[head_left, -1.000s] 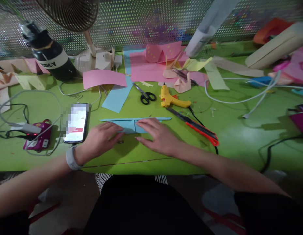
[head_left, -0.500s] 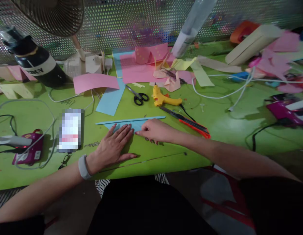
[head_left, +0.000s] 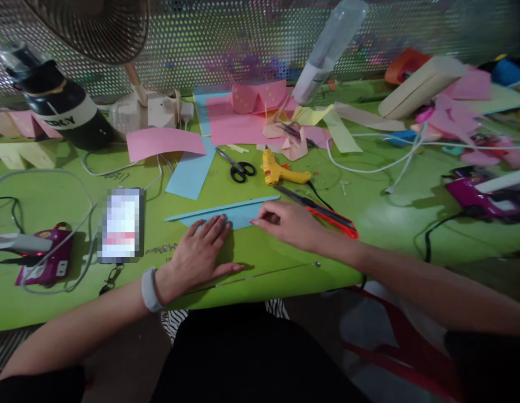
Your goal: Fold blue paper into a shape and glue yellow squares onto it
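A folded light-blue paper (head_left: 238,212) lies flat on the green table (head_left: 381,224) in front of me, long and narrow. My left hand (head_left: 203,254) rests flat with spread fingers, its fingertips pressing the paper's near left edge. A grey band sits on that wrist. My right hand (head_left: 291,224) lies on the table at the paper's right end, fingertips touching its edge. Neither hand grips anything.
A phone (head_left: 120,224) lies left of my hands. Black scissors (head_left: 238,165), a yellow glue gun (head_left: 280,172) and a red-handled cutter (head_left: 327,215) lie just beyond. Pink and blue paper sheets, cables, a fan base and a dark bottle (head_left: 60,103) crowd the back.
My right hand slid rightward along the blue paper to its right end. My left hand turned flat and now presses the near left edge. The camera shifted slightly.
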`<state>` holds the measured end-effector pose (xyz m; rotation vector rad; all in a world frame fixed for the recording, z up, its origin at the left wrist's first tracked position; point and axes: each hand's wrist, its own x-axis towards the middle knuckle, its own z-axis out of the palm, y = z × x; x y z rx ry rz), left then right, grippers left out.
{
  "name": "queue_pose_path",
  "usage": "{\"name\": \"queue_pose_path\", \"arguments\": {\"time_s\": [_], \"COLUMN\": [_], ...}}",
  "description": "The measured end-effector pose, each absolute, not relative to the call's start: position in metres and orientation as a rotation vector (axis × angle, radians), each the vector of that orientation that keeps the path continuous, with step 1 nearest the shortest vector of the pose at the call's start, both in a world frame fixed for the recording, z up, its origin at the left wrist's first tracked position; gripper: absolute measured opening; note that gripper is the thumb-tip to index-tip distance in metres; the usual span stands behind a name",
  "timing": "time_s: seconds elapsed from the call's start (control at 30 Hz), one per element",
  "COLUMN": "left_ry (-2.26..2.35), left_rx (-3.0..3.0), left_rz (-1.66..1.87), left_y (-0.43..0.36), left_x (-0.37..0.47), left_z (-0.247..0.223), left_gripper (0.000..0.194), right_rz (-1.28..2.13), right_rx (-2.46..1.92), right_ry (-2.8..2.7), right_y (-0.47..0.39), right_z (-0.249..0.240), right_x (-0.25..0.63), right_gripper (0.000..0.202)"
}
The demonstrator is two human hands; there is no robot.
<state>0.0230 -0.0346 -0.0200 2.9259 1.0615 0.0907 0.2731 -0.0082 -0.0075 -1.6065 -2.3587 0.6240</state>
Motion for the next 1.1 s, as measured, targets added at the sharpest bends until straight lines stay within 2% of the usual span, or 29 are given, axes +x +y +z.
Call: {"name": "queue_pose_path", "arguments": {"time_s": [0.07, 0.17, 0.27, 0.37, 0.57, 0.7, 0.87, 1.0, 1.1], "left_ry": [1.112, 1.165, 1.232, 1.177, 1.21, 1.174, 0.963, 0.871, 0.773], "left_rx": [2.91, 2.924, 2.969, 2.985, 2.981, 3.034, 3.105, 3.097, 3.113], "left_rz": [0.167, 0.291, 0.345, 0.25, 0.093, 0.094, 0.309, 0.376, 0.38], "left_y": [-0.037, -0.033, -0.024, -0.021, -0.033, -0.03, -0.024, -0.025, -0.026], "left_x": [0.028, 0.027, 0.019, 0.011, 0.016, 0.023, 0.023, 0.02, 0.019], "left_z": [-0.012, -0.001, -0.002, -0.009, -0.005, -0.002, -0.015, -0.018, -0.015], "left_gripper": [0.088, 0.077, 0.062, 0.058, 0.036, 0.034, 0.028, 0.037, 0.031], "right_rz": [0.251, -0.12, -0.319, -0.448, -0.423, -0.419, -0.46, -0.374, -0.351], "right_rx": [-1.238, -0.825, -0.637, -0.536, -0.565, -0.553, -0.494, -0.551, -0.586], "right_ry": [-2.505, -2.645, -2.678, -2.681, -2.723, -2.811, -2.785, -2.767, -2.789], "right_y": [-0.013, -0.011, -0.001, 0.006, 0.008, 0.009, 0.006, 0.004, 0.004], "right_z": [-0.015, -0.027, -0.032, -0.03, -0.025, -0.024, -0.021, -0.022, -0.023], "right_x": [0.271, 0.272, 0.276, 0.276, 0.267, 0.266, 0.27, 0.273, 0.273], "right_gripper": [0.025, 0.021, 0.02, 0.02, 0.034, 0.028, 0.02, 0.026, 0.026]}}
